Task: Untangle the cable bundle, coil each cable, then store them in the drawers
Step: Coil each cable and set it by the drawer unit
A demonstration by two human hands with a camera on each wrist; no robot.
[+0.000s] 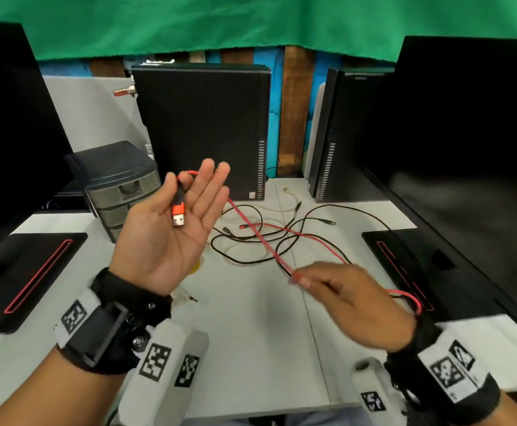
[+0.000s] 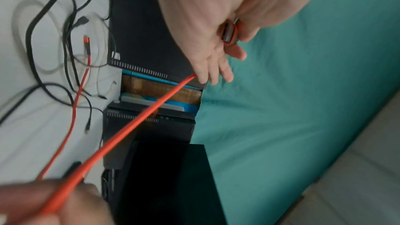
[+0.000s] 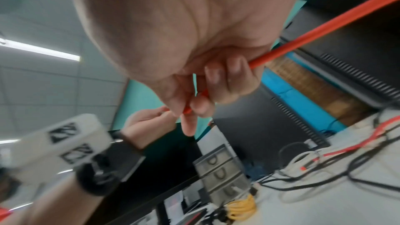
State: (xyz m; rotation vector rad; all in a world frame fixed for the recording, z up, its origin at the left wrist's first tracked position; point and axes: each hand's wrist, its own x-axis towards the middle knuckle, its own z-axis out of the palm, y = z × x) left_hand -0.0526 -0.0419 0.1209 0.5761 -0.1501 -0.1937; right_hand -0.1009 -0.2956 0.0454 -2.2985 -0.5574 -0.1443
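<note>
My left hand [image 1: 158,247] is raised palm up with the fingers straight. The red cable's USB plug [image 1: 178,215] lies across the palm, pinned near the thumb, which also shows in the left wrist view [image 2: 229,33]. The red cable [image 1: 251,229] loops behind the fingers and runs taut down to my right hand [image 1: 352,305], which pinches it between thumb and fingertips [image 3: 190,107]. Its tail trails right past that wrist. Black and white cables [image 1: 306,222] lie tangled on the table beyond. The small grey drawer unit [image 1: 118,186] stands at the left, its drawers closed.
Two black computer towers [image 1: 201,130] [image 1: 343,133] stand behind the tangle. Monitors flank the white table [image 1: 251,348], with their bases [image 1: 23,272] [image 1: 404,256] on either side. A coiled yellow cable [image 3: 240,210] lies in front of the drawer unit.
</note>
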